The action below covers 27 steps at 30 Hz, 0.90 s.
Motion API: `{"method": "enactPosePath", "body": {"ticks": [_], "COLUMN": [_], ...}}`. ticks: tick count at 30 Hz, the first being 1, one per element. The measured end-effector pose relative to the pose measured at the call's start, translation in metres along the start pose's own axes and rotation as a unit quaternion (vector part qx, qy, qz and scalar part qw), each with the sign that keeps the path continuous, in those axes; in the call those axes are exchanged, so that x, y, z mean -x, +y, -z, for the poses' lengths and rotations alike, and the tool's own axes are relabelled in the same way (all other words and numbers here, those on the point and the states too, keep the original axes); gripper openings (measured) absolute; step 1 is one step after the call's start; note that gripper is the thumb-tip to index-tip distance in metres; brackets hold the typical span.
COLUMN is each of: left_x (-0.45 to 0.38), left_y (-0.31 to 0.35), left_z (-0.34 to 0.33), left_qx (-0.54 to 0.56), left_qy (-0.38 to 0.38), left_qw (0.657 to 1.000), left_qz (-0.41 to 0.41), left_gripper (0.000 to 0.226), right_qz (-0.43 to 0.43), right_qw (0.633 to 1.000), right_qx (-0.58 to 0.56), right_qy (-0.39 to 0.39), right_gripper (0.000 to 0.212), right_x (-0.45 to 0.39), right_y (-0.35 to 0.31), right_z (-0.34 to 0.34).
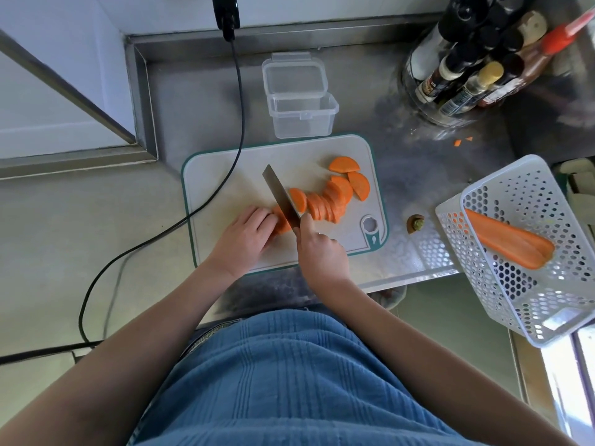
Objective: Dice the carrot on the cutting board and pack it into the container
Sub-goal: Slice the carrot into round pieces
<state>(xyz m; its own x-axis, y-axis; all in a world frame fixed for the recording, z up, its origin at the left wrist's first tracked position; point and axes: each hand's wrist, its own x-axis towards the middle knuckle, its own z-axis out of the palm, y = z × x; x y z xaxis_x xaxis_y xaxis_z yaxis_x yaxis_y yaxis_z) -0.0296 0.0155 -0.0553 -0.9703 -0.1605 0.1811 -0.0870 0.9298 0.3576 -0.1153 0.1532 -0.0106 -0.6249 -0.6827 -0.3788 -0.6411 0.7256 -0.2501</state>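
Head view shows us our left hand (246,233) resting on the uncut end of the carrot (280,222), fingers curled down over it and pressing it to the cutting board (225,175). Our right hand (320,252) grips the handle of the knife (280,196), forefinger stretched along the top; the blade stands on the carrot just beyond our left fingertips. On the far side of the blade from those fingers, a fanned row of half-round slices (325,202) leans together, with two loose ones past it. Beyond the knife tip, just off the board, sits the clear container (302,115), lid open. Well off to the right of our knife hand, another carrot half (508,243) lies in a white basket (547,304). Bottle labels (457,98) are too blurred for us to read
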Motion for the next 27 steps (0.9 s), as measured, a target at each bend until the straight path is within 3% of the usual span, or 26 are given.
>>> {"method": "enactPosePath", "body": {"ticks": [3, 6, 10, 14, 20, 27], "left_x": [0.0, 0.0, 0.0, -0.002, -0.002, 0.0], "left_y": [0.0, -0.002, -0.005, -0.005, -0.009, -0.005], "left_z": [-0.001, -0.003, -0.006, -0.005, -0.005, -0.005], "left_qx": [0.008, 0.013, 0.028, 0.049, 0.056, 0.046], "left_qy": [0.005, 0.005, 0.007, 0.011, 0.008, 0.025], "left_qw": [1.0, 1.0, 1.0, 0.999, 0.998, 0.998], "left_qz": [0.004, 0.005, 0.001, 0.005, 0.013, 0.04], "left_gripper": [0.024, 0.018, 0.017, 0.022, 0.032, 0.026], "right_qz": [-0.009, -0.016, -0.01, -0.019, -0.017, -0.022], "right_qw": [0.999, 0.998, 0.996, 0.996, 0.996, 0.998], "right_qx": [0.023, 0.054, 0.041, 0.039, 0.037, 0.024], "right_qy": [-0.025, 0.007, -0.073, -0.073, -0.081, -0.06], "right_gripper": [0.029, 0.044, 0.044, 0.05, 0.048, 0.042], "right_x": [0.002, 0.001, -0.002, -0.012, -0.021, -0.034], "right_y": [-0.005, -0.01, -0.01, -0.012, -0.017, -0.025], "right_z": [0.002, 0.001, 0.0, -0.002, 0.001, 0.006]}}
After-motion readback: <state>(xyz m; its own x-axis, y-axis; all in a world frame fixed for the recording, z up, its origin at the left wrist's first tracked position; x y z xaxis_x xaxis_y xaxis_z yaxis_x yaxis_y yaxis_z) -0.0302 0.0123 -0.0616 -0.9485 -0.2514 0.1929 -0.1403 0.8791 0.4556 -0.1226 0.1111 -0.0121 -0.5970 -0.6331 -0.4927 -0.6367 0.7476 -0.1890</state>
